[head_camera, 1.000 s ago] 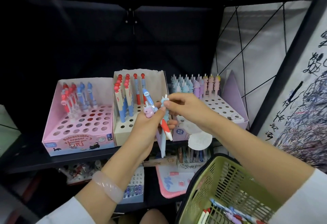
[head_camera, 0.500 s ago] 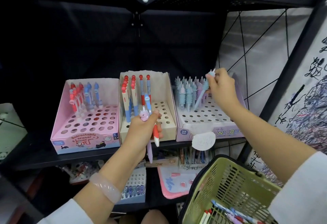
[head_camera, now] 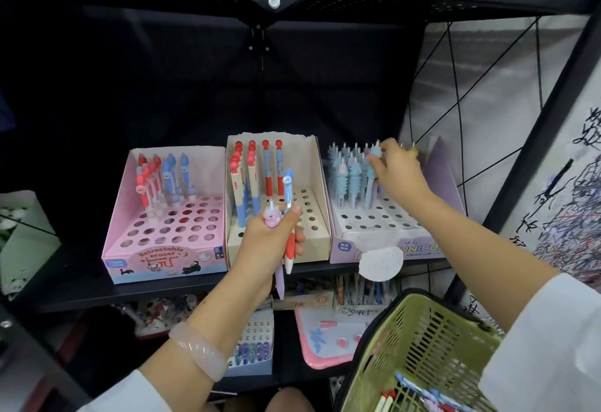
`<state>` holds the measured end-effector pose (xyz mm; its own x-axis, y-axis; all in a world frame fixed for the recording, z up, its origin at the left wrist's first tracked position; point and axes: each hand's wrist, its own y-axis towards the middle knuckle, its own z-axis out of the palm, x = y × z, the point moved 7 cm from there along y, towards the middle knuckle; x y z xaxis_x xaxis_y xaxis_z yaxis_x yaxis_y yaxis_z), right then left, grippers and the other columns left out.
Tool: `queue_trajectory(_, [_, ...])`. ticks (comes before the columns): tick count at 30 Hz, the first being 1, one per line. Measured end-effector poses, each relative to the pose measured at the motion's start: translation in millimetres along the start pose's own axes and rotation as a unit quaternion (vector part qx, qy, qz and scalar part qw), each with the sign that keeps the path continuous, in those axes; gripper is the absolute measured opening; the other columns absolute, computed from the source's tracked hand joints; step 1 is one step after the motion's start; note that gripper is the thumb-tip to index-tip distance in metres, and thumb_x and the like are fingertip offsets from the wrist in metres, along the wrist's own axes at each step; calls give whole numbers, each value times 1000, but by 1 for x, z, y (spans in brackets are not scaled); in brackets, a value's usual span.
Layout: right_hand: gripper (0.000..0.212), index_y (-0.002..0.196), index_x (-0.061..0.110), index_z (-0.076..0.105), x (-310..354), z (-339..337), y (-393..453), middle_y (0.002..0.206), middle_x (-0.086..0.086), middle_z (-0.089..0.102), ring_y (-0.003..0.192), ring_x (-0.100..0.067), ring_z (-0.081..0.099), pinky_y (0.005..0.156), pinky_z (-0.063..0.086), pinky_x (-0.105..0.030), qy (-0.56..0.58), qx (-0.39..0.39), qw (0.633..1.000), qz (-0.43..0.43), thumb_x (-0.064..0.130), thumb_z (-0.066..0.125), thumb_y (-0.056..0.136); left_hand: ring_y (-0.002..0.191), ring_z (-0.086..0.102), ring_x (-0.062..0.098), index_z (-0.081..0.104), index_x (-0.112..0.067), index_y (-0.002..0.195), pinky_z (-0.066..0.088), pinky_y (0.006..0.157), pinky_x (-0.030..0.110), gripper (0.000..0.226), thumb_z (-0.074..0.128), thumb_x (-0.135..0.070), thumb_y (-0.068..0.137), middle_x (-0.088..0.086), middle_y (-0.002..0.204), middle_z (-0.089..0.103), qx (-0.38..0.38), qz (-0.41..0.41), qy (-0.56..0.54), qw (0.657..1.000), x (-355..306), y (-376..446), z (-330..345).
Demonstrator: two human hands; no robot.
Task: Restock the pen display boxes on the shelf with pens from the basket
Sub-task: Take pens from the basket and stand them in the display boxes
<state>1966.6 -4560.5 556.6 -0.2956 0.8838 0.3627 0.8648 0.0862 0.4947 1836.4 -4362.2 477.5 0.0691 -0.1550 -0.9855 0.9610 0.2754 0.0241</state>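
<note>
The right hand (head_camera: 395, 172) pinches a blue unicorn pen (head_camera: 371, 181) by its top, above the back rows of the lilac display box (head_camera: 383, 246) at the shelf's right end — the pen's long axis runs nearly upright, tip slanting down and left toward the holes just below the grip. The left hand (head_camera: 270, 237), in front of the cream middle box (head_camera: 320, 184), clasps a bundle of pens (head_camera: 288, 216) — pink-topped, red-and-white, blue — while the green basket (head_camera: 419, 346) hangs at the lower right.

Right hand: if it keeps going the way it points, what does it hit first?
Probably the pastel pens standing in the unicorn box; the right hand holds a blue pen among them. Depth unclear.
</note>
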Motion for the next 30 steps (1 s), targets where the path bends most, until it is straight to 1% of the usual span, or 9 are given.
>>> queue_trajectory(3, [35,115,-3,49,-4,12,-3,93,-20,63,109,-34,45,110,20,-47,-24,23,999,-9,27,47,97,41,52,8,64,-16,88,45,44,20,14,56,-26,92,-5,50,59,6,6,-7,1000,-1,-2,0])
queue_trajectory(5, [31,111,-4,49,-6,22,-8,91,-21,64,97,-34,56,95,40,-42,20,79,997,-3,24,47,97,41,52,7,64,-16,88,45,43,19,13,56,-25,92,-5,50,60,7,11,-10,1000,-1,-4,0])
queue_trajectory(7, [30,108,-4,49,-7,29,-16,91,-23,64,89,-37,61,76,47,-40,25,122,992,9,23,48,97,41,53,7,64,-15,88,45,43,18,12,57,-24,91,-4,50,61,6,12,-13,1000,0,-5,-1])
queue_trajectory(11, [21,101,1,55,11,-2,-28,96,-14,63,106,-34,54,89,46,-45,33,-41,998,-18,21,52,94,41,52,6,63,-17,84,44,41,18,10,59,-24,90,-4,49,61,0,15,-15,1000,0,-6,-4])
queue_trajectory(13, [17,100,10,59,41,-6,-38,91,0,63,88,-13,58,83,49,-27,138,-26,989,-51,25,54,93,41,52,7,62,-19,83,44,42,18,9,60,-25,89,-4,50,60,-5,19,-14,1000,-1,-5,-5])
queue_trajectory(15, [17,101,21,59,78,8,-52,90,11,62,81,1,56,72,47,-11,236,100,964,-63,35,55,91,41,52,7,62,-20,81,44,43,18,10,60,-26,89,-4,50,60,-8,23,-12,1000,-2,-5,-6])
queue_trajectory(18, [24,102,19,61,116,25,-67,89,5,68,77,-4,62,67,52,-18,337,218,916,-29,39,57,90,41,52,7,62,-18,82,46,45,19,11,60,-25,90,-4,49,59,-9,29,-23,999,-5,-7,-11])
queue_trajectory(23, [23,106,12,61,163,26,-70,77,3,66,68,-3,62,64,51,-14,371,246,894,-43,29,59,90,41,51,6,62,-18,88,46,45,18,7,60,-24,89,-5,47,57,-37,39,-35,998,-17,-11,-44])
queue_trajectory(30, [9,96,11,59,231,18,-53,78,-8,66,72,-16,65,78,56,-30,416,169,891,-70,18,57,92,41,53,10,60,-15,87,44,38,19,19,57,-34,91,-3,54,64,-104,40,-50,992,-30,-13,-116])
